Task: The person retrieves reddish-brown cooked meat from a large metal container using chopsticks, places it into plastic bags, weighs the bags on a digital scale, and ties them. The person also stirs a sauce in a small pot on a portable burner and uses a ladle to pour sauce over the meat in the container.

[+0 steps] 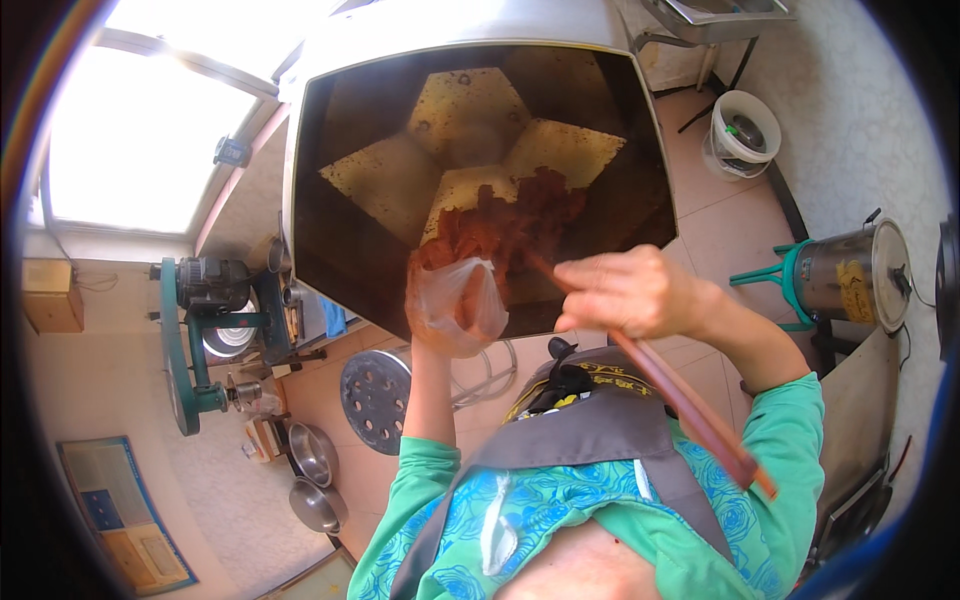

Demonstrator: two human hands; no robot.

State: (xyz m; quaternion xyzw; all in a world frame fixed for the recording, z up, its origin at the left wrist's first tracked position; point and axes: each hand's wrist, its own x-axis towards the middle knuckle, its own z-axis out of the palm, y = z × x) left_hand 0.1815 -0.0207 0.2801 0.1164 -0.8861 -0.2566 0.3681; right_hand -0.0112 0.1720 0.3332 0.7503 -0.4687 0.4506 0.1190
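My right hand [626,292] is closed on long reddish-brown wooden sticks [686,405], whose lower ends reach into a dark red, clumpy mass [517,217]. This mass lies on the near part of the floor of a large six-sided metal vessel [465,135], partly blurred by haze. My left hand [454,300] is inside a clear plastic bag stained red, at the vessel's near rim beside the red mass. The bag and the stain hide how its fingers lie.
Left of the vessel stand a green belt-driven machine with a motor [214,283], a round stool with holes [375,401] and metal bowls [313,454]. On the right are a white bucket [742,135] and a lidded steel pot [844,277] on a green stand.
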